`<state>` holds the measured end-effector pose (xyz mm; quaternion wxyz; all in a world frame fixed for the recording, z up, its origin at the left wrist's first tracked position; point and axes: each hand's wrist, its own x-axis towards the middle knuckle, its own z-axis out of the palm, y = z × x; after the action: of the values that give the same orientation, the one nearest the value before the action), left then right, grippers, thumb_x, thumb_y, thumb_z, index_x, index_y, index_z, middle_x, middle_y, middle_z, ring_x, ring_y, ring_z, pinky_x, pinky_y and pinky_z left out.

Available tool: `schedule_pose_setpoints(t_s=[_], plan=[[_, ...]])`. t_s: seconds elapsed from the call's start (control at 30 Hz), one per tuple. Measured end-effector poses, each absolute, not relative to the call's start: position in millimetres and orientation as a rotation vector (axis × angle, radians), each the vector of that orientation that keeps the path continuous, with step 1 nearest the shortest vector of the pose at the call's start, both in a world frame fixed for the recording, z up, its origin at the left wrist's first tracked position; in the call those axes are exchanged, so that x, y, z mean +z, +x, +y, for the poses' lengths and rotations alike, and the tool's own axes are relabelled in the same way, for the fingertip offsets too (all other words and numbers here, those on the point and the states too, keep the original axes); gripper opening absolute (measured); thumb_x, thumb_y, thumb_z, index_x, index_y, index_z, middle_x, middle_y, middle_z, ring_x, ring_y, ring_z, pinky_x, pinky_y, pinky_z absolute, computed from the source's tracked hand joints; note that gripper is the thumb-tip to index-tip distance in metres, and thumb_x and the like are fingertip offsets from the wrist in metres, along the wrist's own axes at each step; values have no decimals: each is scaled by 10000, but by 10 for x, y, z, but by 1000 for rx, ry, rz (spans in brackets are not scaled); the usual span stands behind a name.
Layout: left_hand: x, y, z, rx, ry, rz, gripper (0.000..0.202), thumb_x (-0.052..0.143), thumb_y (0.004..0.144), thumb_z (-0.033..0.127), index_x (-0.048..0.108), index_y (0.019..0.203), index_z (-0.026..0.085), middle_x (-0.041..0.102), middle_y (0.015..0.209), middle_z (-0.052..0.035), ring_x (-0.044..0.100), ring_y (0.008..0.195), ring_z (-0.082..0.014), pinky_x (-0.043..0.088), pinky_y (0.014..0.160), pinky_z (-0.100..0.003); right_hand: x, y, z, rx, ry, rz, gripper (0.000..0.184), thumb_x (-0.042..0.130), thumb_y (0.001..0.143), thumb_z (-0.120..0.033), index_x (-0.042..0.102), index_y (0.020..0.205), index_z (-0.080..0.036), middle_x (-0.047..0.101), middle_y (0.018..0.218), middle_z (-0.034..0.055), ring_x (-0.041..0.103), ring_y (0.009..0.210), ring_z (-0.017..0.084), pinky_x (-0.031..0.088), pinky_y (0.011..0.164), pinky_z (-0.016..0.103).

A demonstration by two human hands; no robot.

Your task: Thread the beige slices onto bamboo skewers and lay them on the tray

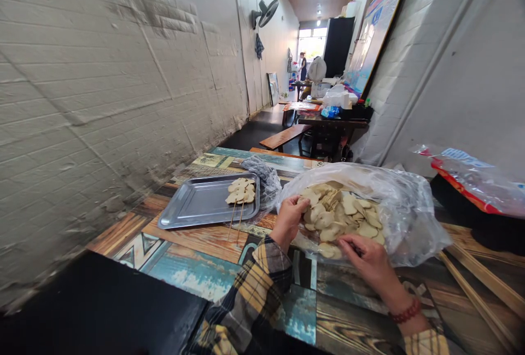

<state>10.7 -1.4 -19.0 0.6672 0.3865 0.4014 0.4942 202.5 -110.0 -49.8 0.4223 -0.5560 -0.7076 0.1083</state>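
A clear plastic bag [406, 207] full of pale, flat slices [348, 214] lies open on the painted wooden table [192, 267]. My left hand [289, 218] is at the bag's left rim, fingers curled around a slice. My right hand [367, 259] reaches into the bag's near edge, fingers pinched among the slices; what it grips I cannot make out. To the left, a metal tray [197, 204] holds skewers [235, 218] threaded with the same slices [241, 191].
A grey cloth [262, 172] lies behind the tray. Bamboo sticks [479, 284] lie at the right table edge, under a red-trimmed plastic packet [476, 180]. A brick wall runs along the left. Benches, tables and a person stand far down the room.
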Motion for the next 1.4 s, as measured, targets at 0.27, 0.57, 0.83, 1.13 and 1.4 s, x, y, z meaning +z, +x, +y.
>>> schedule_pose_setpoints(t_s=[0.27, 0.57, 0.83, 1.13, 1.4], plan=[[-200, 131, -22, 1139, 945, 985, 274, 759, 567, 359, 598, 640, 151, 524, 594, 38, 410, 526, -73, 277, 502, -208, -521, 2013, -1114, 165, -1373, -1838, 329, 501, 979, -373, 751, 820, -233, 794, 808, 74, 762, 734, 245, 601, 670, 341], [-226, 145, -16, 1119, 962, 1008, 257, 744, 568, 346, 589, 635, 152, 514, 600, 37, 411, 533, -74, 271, 506, -209, -530, 2010, -1119, 137, -1387, -1839, 347, 478, 988, -379, 750, 839, -222, 796, 811, 80, 761, 732, 236, 607, 693, 340], [-183, 137, -42, 1091, 891, 880, 471, 853, 557, 539, 630, 681, 143, 561, 614, 18, 466, 529, -85, 350, 508, -218, -441, 2005, -1095, 354, -1427, -1743, 382, 499, 949, -450, 732, 752, -221, 756, 704, 53, 712, 646, 218, 549, 608, 300], [-135, 129, -47, 1083, 733, 678, 470, 962, 498, 384, 694, 780, 121, 650, 695, -3, 560, 576, -87, 434, 571, -219, -435, 2023, -1087, 767, -1461, -1489, 403, 585, 879, -551, 711, 750, -190, 594, 542, -10, 540, 509, 151, 423, 499, 259], [-153, 92, -18, 1071, 676, 686, 488, 976, 419, 322, 688, 765, 134, 659, 662, 15, 569, 532, -82, 429, 520, -202, -343, 1980, -1120, 1082, -1417, -1287, 450, 631, 807, -636, 688, 766, -191, 465, 512, -57, 339, 423, 88, 253, 409, 219]])
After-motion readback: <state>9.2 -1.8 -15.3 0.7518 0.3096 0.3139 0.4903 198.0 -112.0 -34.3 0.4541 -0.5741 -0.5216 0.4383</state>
